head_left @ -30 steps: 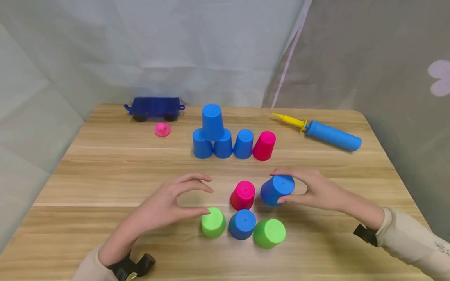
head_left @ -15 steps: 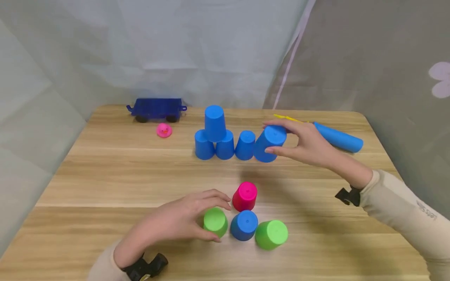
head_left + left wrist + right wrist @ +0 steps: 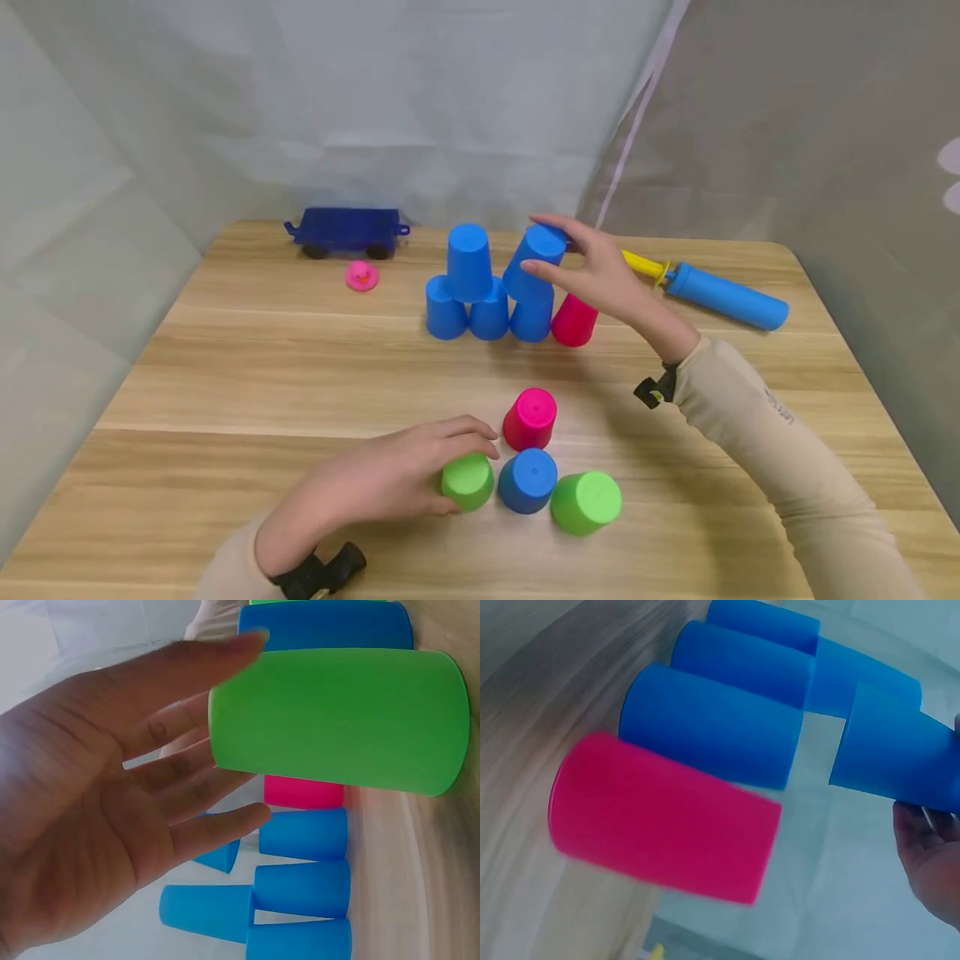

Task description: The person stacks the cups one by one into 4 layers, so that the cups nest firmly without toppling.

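My right hand (image 3: 531, 244) grips a blue cup (image 3: 525, 283), tilted, just above the back row of upturned cups. That row has three blue cups (image 3: 489, 312) and a pink cup (image 3: 573, 321), with another blue cup (image 3: 468, 260) standing on top at the left. In the right wrist view the held blue cup (image 3: 900, 750) hangs over the row's pink cup (image 3: 664, 817). My left hand (image 3: 471, 473) holds a green cup (image 3: 467, 492) in the near cluster, beside a pink cup (image 3: 530, 419), a blue cup (image 3: 527, 481) and a second green cup (image 3: 586, 502). The left wrist view shows that green cup (image 3: 337, 720) against my fingers (image 3: 187, 675).
A dark blue toy wagon (image 3: 347, 231) and a small pink duck (image 3: 362, 276) sit at the back left of the wooden table (image 3: 225, 375). A blue hand pump (image 3: 723, 292) with a yellow nozzle lies at the back right. Grey fabric hangs behind.
My right hand lifted the blue cup from the near cluster, carried it back and then left, over the back row. My left hand closed in on the green cup.
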